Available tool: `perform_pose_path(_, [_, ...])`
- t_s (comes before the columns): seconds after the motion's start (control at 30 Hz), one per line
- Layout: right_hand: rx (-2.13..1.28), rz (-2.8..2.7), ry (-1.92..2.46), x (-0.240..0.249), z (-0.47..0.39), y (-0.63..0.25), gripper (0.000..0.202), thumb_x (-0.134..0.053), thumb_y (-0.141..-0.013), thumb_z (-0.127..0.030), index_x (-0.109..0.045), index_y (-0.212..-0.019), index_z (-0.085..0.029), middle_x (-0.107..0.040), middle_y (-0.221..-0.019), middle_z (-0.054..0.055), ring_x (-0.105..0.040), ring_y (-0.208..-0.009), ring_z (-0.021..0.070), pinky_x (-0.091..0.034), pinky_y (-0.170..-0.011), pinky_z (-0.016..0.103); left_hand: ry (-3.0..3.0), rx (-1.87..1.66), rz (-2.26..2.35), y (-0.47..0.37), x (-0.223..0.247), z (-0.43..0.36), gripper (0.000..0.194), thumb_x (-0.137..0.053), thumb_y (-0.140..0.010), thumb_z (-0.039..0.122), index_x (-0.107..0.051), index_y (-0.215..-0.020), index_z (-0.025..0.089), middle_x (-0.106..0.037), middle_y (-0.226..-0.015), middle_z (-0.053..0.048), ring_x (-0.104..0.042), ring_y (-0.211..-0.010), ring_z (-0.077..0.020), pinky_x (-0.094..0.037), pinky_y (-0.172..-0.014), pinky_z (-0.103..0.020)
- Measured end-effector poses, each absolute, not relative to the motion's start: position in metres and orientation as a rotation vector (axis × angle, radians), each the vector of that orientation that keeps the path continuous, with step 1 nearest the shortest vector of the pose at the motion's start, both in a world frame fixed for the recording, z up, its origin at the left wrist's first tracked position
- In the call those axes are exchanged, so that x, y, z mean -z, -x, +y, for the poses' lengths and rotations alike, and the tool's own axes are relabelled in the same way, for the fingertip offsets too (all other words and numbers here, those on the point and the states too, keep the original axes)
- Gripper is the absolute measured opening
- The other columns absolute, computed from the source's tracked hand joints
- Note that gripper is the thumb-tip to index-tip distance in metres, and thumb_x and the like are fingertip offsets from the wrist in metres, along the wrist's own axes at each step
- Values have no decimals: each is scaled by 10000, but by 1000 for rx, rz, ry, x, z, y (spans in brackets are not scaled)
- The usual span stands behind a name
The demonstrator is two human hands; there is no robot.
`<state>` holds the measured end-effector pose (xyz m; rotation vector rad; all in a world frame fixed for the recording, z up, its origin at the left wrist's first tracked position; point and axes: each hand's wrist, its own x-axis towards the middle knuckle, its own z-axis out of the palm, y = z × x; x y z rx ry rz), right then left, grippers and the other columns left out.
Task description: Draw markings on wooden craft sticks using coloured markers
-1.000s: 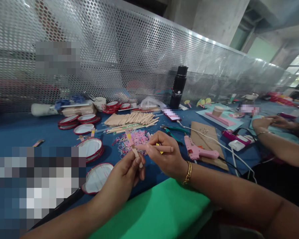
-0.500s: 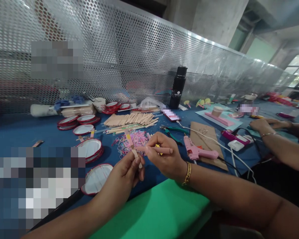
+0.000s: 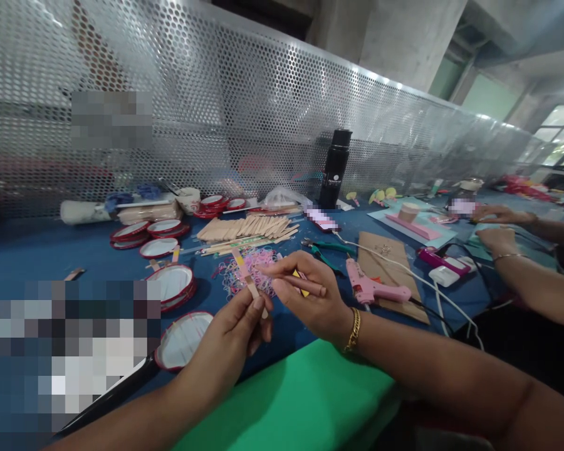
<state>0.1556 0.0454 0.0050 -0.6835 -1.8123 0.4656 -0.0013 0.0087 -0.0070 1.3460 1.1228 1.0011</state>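
Between the thumb and fingers of my left hand [image 3: 245, 322] is a flat wooden stick [image 3: 242, 266], tilted up to the left, with pink, yellow and brown bands. My right hand [image 3: 308, 291] is closed around a brownish-pink pen-like marker [image 3: 310, 285]; its front end is hidden behind the fingers. The right fingertips are just right of the stick. Behind both hands lies a tangled pile of pink and purple rubber bands [image 3: 230, 275]. Round red-rimmed white discs [image 3: 181, 341] lie left of my left hand. A yellow item shows behind the right hand.
Wooden sticks [image 3: 244, 227] and a black bottle [image 3: 337, 168] stand or lie further back. Green-handled pliers [image 3: 326, 254], a pink glue gun [image 3: 371, 286] on cardboard [image 3: 390, 250], and white cables are to the right. Another person's hands [image 3: 498, 238] work at far right.
My right hand's fingers have shifted, and the marker is drawn back from the stick, its front end now hidden. The other person's hands have moved slightly. The view has shifted a little.
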Motion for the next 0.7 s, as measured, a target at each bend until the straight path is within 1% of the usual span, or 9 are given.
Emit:
perform_pose_path(0.13, [-460, -1791, 700, -4, 44, -155, 119, -570, -836, -186, -660, -912, -203, -678, -820, 18, -617, -761, 156, -478, -743, 321, -1328, -1008, 1144, 1, 6, 8, 258, -485, -885, 449, -510, -814, 203, -545, -557, 53, -364, -434, -77, -247, -415, -192])
perform_pose_path(0.23, [-496, -1737, 734, -3, 44, -154, 109, -593, -821, -201, -630, -923, -203, -662, -826, 18, -614, -762, 158, -484, -706, 307, -1328, -1010, 1154, 0, 7, 10, 259, -500, -871, 449, -511, -791, 203, -532, -542, 59, -352, -424, -76, -240, -413, -198])
perform_pose_path(0.37, [-476, -1762, 727, -4, 43, -155, 44, -592, -831, -232, -622, -852, -206, -645, -783, 9, -591, -729, 152, -468, -667, 297, -1319, -999, 1156, 0, 7, 10, 285, -517, -854, 464, -518, -748, 200, -516, -534, 60, -355, -428, -75, -237, -417, -200])
perform_pose_path(0.57, [-483, -1774, 739, -6, 43, -156, 74, -560, -832, -229, -626, -815, -200, -634, -745, 8, -576, -709, 152, -449, -651, 298, -1286, -1017, 1145, 0, 5, 10, 294, -550, -833, 494, -546, -794, 203, -523, -528, 60, -343, -411, -79, -223, -401, -207])
perform_pose_path(0.7, [-505, -1704, 790, -6, 45, -155, 83, -568, -820, -242, -575, -752, -195, -585, -687, -8, -539, -627, 133, -430, -593, 279, -1321, -1011, 1119, 1, 8, 10, 296, -525, -863, 480, -536, -767, 200, -532, -548, 52, -361, -428, -75, -242, -406, -196])
